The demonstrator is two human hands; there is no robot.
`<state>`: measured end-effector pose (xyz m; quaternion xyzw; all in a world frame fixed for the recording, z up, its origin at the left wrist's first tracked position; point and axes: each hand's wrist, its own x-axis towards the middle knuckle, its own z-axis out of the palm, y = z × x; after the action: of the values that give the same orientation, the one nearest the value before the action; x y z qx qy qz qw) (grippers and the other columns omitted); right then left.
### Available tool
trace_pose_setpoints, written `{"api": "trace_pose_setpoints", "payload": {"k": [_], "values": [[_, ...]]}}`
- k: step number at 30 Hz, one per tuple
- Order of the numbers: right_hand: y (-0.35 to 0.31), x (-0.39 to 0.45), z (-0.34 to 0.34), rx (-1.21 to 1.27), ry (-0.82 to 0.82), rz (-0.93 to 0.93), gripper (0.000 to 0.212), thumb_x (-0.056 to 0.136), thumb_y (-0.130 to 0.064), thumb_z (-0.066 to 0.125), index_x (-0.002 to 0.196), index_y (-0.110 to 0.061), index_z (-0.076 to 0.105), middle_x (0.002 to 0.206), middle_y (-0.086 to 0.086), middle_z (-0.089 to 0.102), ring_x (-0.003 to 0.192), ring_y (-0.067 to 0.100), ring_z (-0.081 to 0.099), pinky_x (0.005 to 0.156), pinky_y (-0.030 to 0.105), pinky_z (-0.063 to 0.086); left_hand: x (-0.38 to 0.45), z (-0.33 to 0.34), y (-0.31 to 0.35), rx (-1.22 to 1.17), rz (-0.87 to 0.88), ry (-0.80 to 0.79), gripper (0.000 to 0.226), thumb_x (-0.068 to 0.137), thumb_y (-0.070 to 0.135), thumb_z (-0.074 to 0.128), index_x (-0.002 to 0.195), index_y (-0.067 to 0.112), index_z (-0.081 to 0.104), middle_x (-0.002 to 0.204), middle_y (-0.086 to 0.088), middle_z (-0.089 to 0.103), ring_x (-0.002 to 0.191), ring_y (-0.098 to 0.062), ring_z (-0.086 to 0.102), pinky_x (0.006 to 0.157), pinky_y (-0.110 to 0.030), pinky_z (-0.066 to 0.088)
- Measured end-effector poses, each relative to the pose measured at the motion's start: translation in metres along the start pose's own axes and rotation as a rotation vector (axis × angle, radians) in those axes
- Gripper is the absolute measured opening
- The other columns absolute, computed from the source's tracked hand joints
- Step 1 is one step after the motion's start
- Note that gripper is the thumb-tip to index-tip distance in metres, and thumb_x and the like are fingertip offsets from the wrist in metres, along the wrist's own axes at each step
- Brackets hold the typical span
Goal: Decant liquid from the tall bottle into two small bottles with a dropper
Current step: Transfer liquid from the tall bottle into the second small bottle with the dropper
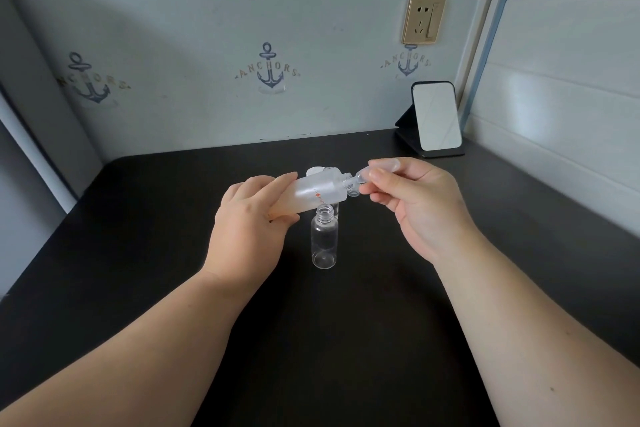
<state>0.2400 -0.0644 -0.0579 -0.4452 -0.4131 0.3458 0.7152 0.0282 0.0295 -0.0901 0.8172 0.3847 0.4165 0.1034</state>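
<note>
My left hand (247, 226) grips the tall frosted bottle (313, 193), tilted so its open threaded neck points up and right. My right hand (417, 205) pinches a clear plastic dropper (374, 170) by its bulb, and the dropper's stem is inside the bottle's neck. Directly below the tilted bottle, a small clear bottle (324, 241) stands upright and uncapped on the black table (346, 322). A second small bottle (335, 209) stands right behind it, mostly hidden. A white cap (315, 171) lies behind the tall bottle, and another small cap (353, 192) sits under the neck.
A small standing mirror (437, 117) on a black base rests at the table's back right corner, next to the wall. A wall socket (423, 19) is above it. The table meets the wall at the back and on the right.
</note>
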Motion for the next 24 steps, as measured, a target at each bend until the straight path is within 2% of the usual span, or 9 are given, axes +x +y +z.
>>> {"api": "trace_pose_setpoints", "payload": {"k": [5,9,12,18,24], "values": [[-0.001,0.000,-0.001,0.058,-0.016,0.006,0.008,0.080,-0.013,0.077,0.087,-0.013,0.080,0.090,0.014,0.078,0.081,0.022,0.075,0.072,0.022,0.056,0.000,0.001,-0.001,0.001,-0.014,0.003,0.061,0.084,0.011,0.080,0.138,0.029,0.061,0.125,0.008,0.061,0.115,-0.023,0.047,0.101,-0.038,0.040],[-0.003,0.003,-0.008,0.097,0.008,0.003,0.007,0.080,-0.017,0.079,0.086,-0.015,0.081,0.093,0.010,0.078,0.084,0.022,0.074,0.075,0.024,0.056,0.000,0.000,-0.002,-0.013,-0.035,0.012,0.060,0.084,0.012,0.079,0.139,0.029,0.060,0.124,0.010,0.061,0.114,-0.021,0.047,0.098,-0.031,0.035],[-0.004,0.005,-0.014,0.129,0.025,0.003,0.015,0.079,-0.020,0.075,0.090,-0.010,0.078,0.094,0.006,0.077,0.086,0.020,0.074,0.076,0.024,0.056,0.000,-0.002,-0.002,-0.015,-0.052,0.015,0.061,0.085,0.011,0.079,0.140,0.028,0.060,0.123,0.009,0.060,0.115,-0.023,0.048,0.097,-0.030,0.034],[-0.010,0.008,-0.022,0.242,0.091,0.019,0.021,0.082,-0.018,0.072,0.099,-0.005,0.073,0.091,0.005,0.077,0.082,0.017,0.073,0.071,0.023,0.056,0.001,-0.004,-0.003,-0.007,-0.072,0.018,0.062,0.084,0.011,0.079,0.140,0.030,0.059,0.116,0.018,0.050,0.117,-0.023,0.048,0.096,-0.029,0.031],[-0.012,0.011,-0.033,0.362,0.192,0.029,0.011,0.095,-0.009,0.064,0.102,-0.008,0.073,0.089,0.004,0.076,0.082,0.017,0.073,0.072,0.023,0.056,0.001,-0.003,-0.005,-0.012,-0.102,0.029,0.061,0.084,0.013,0.079,0.139,0.031,0.059,0.117,0.020,0.050,0.119,-0.022,0.049,0.098,-0.030,0.033]]}}
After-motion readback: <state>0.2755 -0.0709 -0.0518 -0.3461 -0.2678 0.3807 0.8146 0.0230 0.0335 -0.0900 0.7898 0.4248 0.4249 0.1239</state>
